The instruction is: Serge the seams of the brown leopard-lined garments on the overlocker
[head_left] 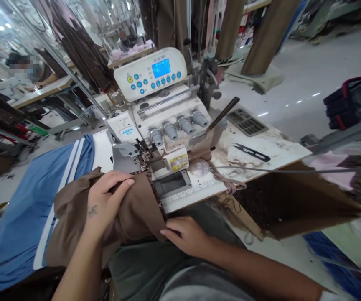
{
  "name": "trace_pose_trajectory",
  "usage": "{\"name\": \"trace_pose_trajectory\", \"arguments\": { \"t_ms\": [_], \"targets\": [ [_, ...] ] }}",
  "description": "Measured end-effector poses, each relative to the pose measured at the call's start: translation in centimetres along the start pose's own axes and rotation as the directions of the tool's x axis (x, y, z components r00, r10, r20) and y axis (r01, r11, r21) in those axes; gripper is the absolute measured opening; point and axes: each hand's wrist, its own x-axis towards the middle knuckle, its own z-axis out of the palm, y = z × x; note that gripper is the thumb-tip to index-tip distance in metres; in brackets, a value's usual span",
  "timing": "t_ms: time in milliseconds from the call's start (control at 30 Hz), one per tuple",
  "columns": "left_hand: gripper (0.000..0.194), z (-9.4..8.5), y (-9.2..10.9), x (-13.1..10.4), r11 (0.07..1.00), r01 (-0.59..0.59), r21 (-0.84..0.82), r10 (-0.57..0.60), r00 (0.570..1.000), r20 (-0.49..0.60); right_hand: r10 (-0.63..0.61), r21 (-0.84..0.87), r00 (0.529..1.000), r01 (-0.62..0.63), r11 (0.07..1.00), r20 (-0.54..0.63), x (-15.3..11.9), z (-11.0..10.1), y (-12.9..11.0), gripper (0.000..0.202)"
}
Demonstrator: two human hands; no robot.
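Observation:
Brown fabric [136, 209] lies bunched in front of a white overlock sewing machine [171, 113], its far edge close to the presser foot [144, 161]. My left hand [108, 196] rests on top of the cloth, thumb and fingers closed together on a fold of it near the needle area. At the fabric's right edge, below the machine bed, my right hand [185, 234] pinches the cloth between thumb and fingers. Some fingertips of both hands are hidden by the cloth or the hand itself.
Blue fabric with white stripes [70, 167] covers the table's left side. On the right are thread snips [252, 152], a grey tray [246, 121] and a cable [280, 169]. An open cardboard box [308, 205] stands below the table edge. A person [39, 75] sits at another machine.

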Motion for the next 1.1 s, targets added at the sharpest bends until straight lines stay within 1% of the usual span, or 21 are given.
{"name": "trace_pose_trajectory", "arguments": {
  "t_ms": [100,200,333,467,600,700,767,833,933,1033,1100],
  "targets": [
    [0.012,-0.6,0.1,-0.4,0.999,0.048,-0.015,-0.047,0.998,0.041,-0.054,-0.011,0.998,0.054,0.998,0.018,-0.8,0.2,0.5,0.049],
    [0.011,-0.5,0.6,-0.1,0.992,0.121,0.038,-0.123,0.990,0.064,-0.074,0.000,0.997,0.074,0.997,0.031,-1.0,0.3,0.8,0.052],
    [0.008,-0.1,1.2,1.0,0.962,0.260,0.089,-0.265,0.962,0.057,-0.092,0.020,0.995,0.092,0.996,-0.040,-0.8,0.3,0.8,0.053],
    [0.008,0.3,1.1,1.8,0.938,0.323,0.124,-0.330,0.943,0.043,-0.144,0.009,0.986,0.146,0.989,-0.081,-0.3,-0.3,0.6,0.053],
    [0.012,0.6,0.5,2.0,0.934,0.331,0.138,-0.336,0.942,0.014,-0.177,-0.037,0.976,0.173,0.984,-0.126,0.1,-0.7,0.1,0.054],
    [0.014,0.6,0.2,2.2,0.933,0.326,0.153,-0.330,0.944,0.003,-0.207,-0.046,0.972,0.203,0.978,-0.112,0.3,-0.7,-0.4,0.055],
    [0.019,0.6,-0.1,2.8,0.924,0.335,0.183,-0.339,0.941,-0.007,-0.218,-0.033,0.969,0.216,0.976,-0.119,0.7,-0.8,-0.8,0.054],
    [0.023,0.6,-0.6,3.8,0.906,0.358,0.228,-0.360,0.932,-0.032,-0.218,-0.014,0.965,0.218,0.976,-0.146,1.4,-1.1,-1.5,0.052],
    [0.020,0.7,-1.7,5.8,0.876,0.391,0.284,-0.389,0.919,-0.064,-0.208,0.052,0.962,0.220,0.974,-0.177,3.1,-2.1,-2.5,0.049],
    [0.023,0.6,-3.2,7.6,0.866,0.343,0.363,-0.353,0.935,-0.043,-0.202,0.131,0.958,0.231,0.964,-0.202,5.1,-2.9,-3.2,0.046],
    [0.025,0.3,-4.1,8.6,0.853,0.310,0.421,-0.333,0.943,-0.019,-0.199,0.147,0.954,0.235,0.961,-0.223,6.1,-3.2,-3.3,0.044]
  ]
}}
